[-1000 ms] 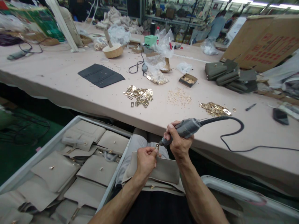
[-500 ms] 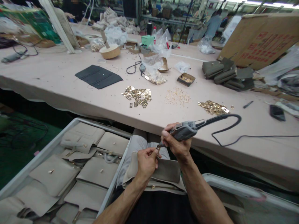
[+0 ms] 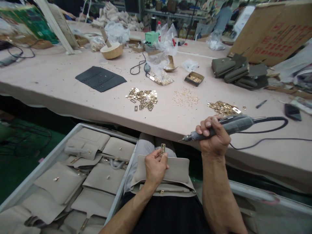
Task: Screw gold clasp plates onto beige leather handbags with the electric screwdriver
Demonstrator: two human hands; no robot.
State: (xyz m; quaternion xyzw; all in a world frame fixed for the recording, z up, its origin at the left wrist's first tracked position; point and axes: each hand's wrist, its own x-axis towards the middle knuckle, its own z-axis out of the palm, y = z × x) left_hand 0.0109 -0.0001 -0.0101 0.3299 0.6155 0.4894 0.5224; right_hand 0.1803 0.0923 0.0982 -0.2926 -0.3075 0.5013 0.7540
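Observation:
My left hand (image 3: 156, 165) pinches a small gold rectangular metal plate (image 3: 163, 149) at the top edge of a grey-beige bag flap (image 3: 177, 169). The bag (image 3: 168, 189) lies across my lap, its flap raised and a gold fitting showing on the body below. My right hand (image 3: 215, 135) is wrapped round a grey electric screwdriver (image 3: 234, 125), held up to the right of the bag. Its thin bit points left, apart from the plate, and a black cable runs off its rear end.
On the table (image 3: 102, 104) lie gold rectangular plates (image 3: 143, 97), tiny gold screws (image 3: 186, 98) and another pile of gold pieces (image 3: 223, 108). A crate (image 3: 122, 191) of beige bags stands at my left. Dark bags (image 3: 240, 71) and a carton (image 3: 273, 35) are at the right.
My right hand has drawn the screwdriver away from the plate, up and to the right. My left hand still pinches the plate at the flap.

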